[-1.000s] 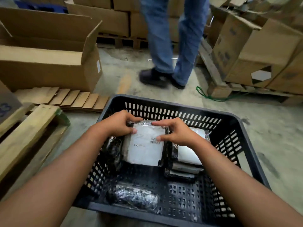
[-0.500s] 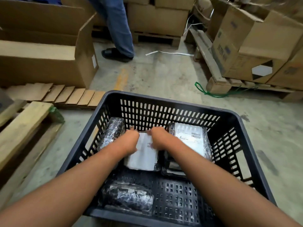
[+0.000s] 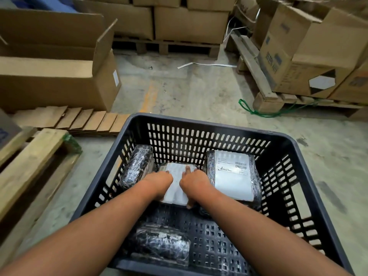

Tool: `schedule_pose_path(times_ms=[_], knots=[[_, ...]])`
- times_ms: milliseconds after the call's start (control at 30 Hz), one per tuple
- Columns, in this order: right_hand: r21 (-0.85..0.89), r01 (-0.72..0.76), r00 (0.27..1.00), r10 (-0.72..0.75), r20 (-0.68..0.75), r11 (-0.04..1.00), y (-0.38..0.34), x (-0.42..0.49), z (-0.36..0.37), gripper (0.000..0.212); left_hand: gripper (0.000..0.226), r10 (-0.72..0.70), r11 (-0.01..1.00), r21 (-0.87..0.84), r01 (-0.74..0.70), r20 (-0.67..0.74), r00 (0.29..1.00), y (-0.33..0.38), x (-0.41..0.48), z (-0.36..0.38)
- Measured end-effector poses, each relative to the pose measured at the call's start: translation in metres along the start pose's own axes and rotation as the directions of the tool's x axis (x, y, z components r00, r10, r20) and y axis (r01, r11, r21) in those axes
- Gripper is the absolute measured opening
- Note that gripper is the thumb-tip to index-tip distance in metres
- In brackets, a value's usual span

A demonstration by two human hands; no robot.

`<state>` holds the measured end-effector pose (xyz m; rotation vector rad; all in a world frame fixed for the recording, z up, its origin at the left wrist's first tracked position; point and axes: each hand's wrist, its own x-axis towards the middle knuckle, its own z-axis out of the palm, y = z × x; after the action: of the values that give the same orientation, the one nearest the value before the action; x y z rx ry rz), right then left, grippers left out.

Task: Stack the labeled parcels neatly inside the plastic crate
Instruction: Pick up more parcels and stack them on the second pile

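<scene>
your left hand [image 3: 159, 181] and right hand [image 3: 194, 183] both clasp the white-labeled parcel [image 3: 176, 184] low in the black crate [image 3: 199, 124], mid-back. crate sits on stained concrete floor [image 3: 189, 88]; cardboard boxes [image 3: 191, 22] and wooden pallets [image 3: 29, 156] all round.

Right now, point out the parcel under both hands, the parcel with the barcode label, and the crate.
Parcel under both hands [image 3: 175, 188]: head view, white top face between the hands.
Barcode-label parcel [image 3: 233, 182]: head view, middle of its white label.
Crate [image 3: 199, 124]: head view, far rim.
</scene>
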<state>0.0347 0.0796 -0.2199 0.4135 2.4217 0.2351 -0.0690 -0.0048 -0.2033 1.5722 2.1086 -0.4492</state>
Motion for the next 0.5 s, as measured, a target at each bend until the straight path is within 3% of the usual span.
schedule_pose_path(times_ms=[100,167,233,300,367,433,500], knots=[[-0.040,0.010,1.000,-0.009,0.015,0.999,0.000,-0.002,0.001,0.103,0.046,-0.057,0.950,-0.310,0.026,-0.091,0.994,-0.007,-0.002,-0.013],[-0.024,0.023,1.000,-0.022,0.008,0.999,0.002,-0.005,-0.003,0.101,0.050,-0.081,0.907,-0.420,-0.016,-0.213,0.974,-0.016,-0.011,-0.031],[0.053,0.043,0.999,-0.041,-0.028,0.998,0.003,-0.008,-0.006,0.083,0.057,-0.100,0.906,-0.420,-0.049,-0.325,0.940,-0.030,-0.021,-0.051],[0.218,0.083,0.985,-0.047,-0.166,0.973,0.003,-0.011,-0.009,0.062,0.059,-0.116,0.928,-0.370,-0.030,-0.365,0.924,-0.046,-0.029,-0.068],[0.446,0.218,0.913,-0.020,-0.408,0.868,-0.001,-0.017,-0.013,0.041,0.053,-0.167,0.936,-0.350,0.037,-0.348,0.923,-0.061,-0.034,-0.079],[0.556,0.427,0.769,0.037,-0.638,0.713,-0.011,-0.022,-0.017,0.022,0.048,-0.204,0.937,-0.336,0.095,-0.306,0.930,-0.068,-0.038,-0.085],[0.535,0.542,0.705,-0.004,-0.709,0.649,-0.025,-0.027,-0.023,0.030,0.042,-0.207,0.940,-0.320,0.119,-0.257,0.944,-0.067,-0.039,-0.087]])
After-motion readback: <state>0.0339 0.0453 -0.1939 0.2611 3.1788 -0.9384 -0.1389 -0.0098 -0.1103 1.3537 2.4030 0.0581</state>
